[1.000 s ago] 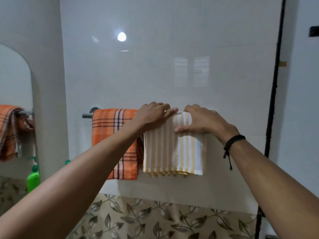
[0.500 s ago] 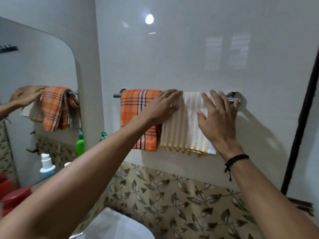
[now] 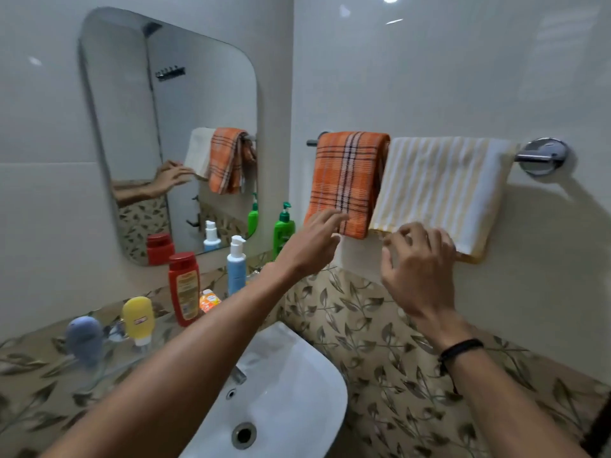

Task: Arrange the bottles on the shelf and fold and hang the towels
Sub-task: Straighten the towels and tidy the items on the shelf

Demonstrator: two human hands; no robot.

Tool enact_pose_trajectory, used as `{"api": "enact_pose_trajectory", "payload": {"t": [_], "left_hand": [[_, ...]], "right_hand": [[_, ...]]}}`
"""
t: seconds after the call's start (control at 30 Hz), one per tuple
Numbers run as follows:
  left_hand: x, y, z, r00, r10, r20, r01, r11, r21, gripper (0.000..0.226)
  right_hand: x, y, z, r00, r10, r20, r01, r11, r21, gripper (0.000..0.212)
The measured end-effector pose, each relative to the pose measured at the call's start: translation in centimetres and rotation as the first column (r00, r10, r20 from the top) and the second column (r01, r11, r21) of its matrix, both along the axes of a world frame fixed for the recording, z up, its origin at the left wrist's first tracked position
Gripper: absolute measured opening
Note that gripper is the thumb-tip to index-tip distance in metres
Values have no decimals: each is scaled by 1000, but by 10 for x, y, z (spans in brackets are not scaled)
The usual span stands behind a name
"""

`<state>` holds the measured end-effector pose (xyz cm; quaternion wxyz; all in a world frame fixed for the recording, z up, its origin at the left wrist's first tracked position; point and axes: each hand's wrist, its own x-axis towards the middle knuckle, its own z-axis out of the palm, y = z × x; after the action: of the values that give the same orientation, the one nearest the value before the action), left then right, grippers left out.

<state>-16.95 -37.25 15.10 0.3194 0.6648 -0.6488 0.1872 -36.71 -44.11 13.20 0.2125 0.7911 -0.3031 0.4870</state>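
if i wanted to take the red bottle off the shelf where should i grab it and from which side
Grip the red bottle around its flat-sided body, just below the red cap, coming from the front, over the sink. It stands upright on the shelf, with the blue pump bottle and the yellow tube flanking it, so its sides look tighter.

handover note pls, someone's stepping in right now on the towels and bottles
Left hand: open, at the orange towel's bottom edge, holding nothing.
Right hand: open, at the striped towel's lower hem, no grip.
Both towels are folded and hang side by side on the rail.
Bottles stand along the shelf: red, yellow, blue, green.
Left: straighten hems, check the bottle row.
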Motion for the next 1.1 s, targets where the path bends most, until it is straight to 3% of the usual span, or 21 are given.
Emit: {"api": "enact_pose_trajectory", "payload": {"t": [0.23, 0.47, 0.63, 0.8, 1.0, 1.1], "left_hand": [[58, 69, -71, 967, 255, -9, -247, 945, 215, 52], [117, 97, -118, 910, 414, 17, -389, 841, 376, 56], [147, 93, -151, 864, 502, 51, -470, 764, 443, 46], [155, 80, -177, 808, 587, 51, -535, 695, 480, 45], [148, 71, -197, 725, 677, 129, -637, 587, 500, 49], [147, 75, -204, 710, 692, 131, -654, 579, 487, 50]], "right_hand": [[64, 19, -54, 983, 157, -92, -133, 964, 229, 12], [134, 15, -99, 951, 223, -212, -126, 911, 392, 9], [171, 7, -121, 920, 286, -267, -134, 871, 474, 15], [203, -13, -136, 774, 509, -376, -179, 747, 641, 30], [246, -46, -154, 622, 614, -486, -165, 710, 685, 44], [266, -58, -161, 567, 662, -491, -199, 688, 698, 54]]}}
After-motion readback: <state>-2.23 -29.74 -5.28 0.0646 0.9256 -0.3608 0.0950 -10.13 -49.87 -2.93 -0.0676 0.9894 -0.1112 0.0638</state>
